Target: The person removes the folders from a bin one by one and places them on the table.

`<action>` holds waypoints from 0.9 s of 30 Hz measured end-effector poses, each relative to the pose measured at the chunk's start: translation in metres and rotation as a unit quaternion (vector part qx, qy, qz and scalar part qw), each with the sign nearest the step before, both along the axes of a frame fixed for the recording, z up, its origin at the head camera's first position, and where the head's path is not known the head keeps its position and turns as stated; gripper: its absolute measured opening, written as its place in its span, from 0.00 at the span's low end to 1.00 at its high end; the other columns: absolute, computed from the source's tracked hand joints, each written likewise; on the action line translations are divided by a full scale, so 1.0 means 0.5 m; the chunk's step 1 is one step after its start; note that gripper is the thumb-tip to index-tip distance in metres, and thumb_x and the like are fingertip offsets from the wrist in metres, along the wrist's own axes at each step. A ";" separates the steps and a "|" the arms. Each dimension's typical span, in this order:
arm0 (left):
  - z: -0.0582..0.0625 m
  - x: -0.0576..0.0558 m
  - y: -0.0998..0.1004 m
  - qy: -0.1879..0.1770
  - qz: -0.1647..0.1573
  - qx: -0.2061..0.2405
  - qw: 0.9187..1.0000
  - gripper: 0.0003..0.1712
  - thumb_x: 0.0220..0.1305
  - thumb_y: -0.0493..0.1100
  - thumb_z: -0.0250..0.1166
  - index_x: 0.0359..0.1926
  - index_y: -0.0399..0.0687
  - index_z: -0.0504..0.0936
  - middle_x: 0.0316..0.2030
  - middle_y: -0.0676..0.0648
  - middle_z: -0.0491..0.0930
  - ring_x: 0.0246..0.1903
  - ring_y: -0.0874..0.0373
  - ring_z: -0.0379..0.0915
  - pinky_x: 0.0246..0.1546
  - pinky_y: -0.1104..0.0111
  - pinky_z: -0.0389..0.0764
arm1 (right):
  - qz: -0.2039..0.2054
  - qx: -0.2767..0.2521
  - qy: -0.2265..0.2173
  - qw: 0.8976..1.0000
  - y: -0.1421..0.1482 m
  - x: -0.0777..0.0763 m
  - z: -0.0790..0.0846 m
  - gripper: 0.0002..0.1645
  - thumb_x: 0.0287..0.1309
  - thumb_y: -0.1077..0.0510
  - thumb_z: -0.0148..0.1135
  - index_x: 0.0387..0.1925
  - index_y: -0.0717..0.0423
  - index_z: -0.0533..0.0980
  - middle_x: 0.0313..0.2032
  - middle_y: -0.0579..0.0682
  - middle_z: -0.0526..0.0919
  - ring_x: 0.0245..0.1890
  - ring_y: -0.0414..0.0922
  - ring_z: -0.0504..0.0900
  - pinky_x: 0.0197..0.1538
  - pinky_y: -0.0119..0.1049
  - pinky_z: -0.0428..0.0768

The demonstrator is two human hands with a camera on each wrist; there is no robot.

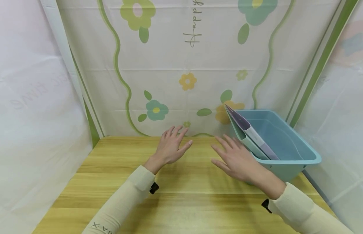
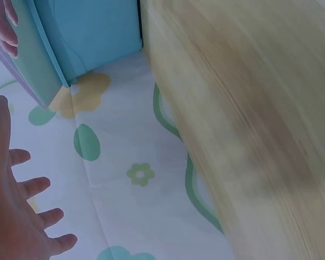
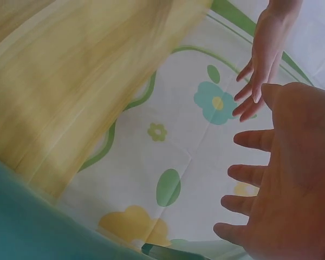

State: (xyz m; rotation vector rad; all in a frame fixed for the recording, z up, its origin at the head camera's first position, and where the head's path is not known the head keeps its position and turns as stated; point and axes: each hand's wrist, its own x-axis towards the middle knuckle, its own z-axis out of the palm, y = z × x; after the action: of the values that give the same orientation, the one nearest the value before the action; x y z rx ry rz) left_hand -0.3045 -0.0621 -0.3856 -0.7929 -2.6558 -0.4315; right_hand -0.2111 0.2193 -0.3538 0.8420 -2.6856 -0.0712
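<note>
In the head view my left hand (image 1: 171,146) hovers over the middle of the wooden table, fingers straight and spread, holding nothing. My right hand (image 1: 237,159) is over the table just left of the blue plastic bin (image 1: 313,157), its fingers also extended and holding nothing. Two binders lean together inside the bin, tilted to the left: a purple binder (image 1: 258,136) and a pale green binder (image 1: 242,135), their upper ends above the rim. The right hand overlaps the bin's near left side in this view. Each wrist view shows spread fingers with nothing between them.
The wooden table (image 1: 117,191) reaches back to a white curtain (image 1: 169,58) printed with flowers. More white cloth (image 1: 23,130) hangs on the left, and another sheet (image 1: 342,136) hangs close by the bin on the right.
</note>
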 end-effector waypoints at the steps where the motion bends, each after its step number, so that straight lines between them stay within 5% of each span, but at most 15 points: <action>1: 0.001 0.001 0.000 -0.001 0.001 -0.002 1.000 0.40 0.76 0.71 0.40 0.80 0.59 0.58 0.78 0.44 0.56 0.76 0.37 0.49 0.72 0.39 0.56 | 0.001 -0.001 -0.001 1.000 0.000 0.002 0.000 0.37 0.73 0.36 0.53 0.72 0.54 0.70 0.75 0.62 0.62 0.75 0.66 0.58 0.73 0.66 0.58; 27: 0.014 0.013 0.018 -0.009 -0.014 0.007 1.000 0.40 0.77 0.71 0.39 0.79 0.58 0.60 0.77 0.46 0.57 0.75 0.41 0.52 0.72 0.41 0.58 | 0.019 -0.024 -0.011 0.999 0.042 0.066 0.013 0.34 0.73 0.37 0.55 0.69 0.55 0.74 0.74 0.60 0.65 0.74 0.64 0.61 0.68 0.64 0.67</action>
State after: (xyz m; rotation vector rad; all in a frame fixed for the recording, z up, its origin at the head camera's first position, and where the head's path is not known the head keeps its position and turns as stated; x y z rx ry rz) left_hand -0.2979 -0.0529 -0.3786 -0.8259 -2.6579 -0.4645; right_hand -0.1781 0.2404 -0.3474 0.8830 -2.6793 0.0118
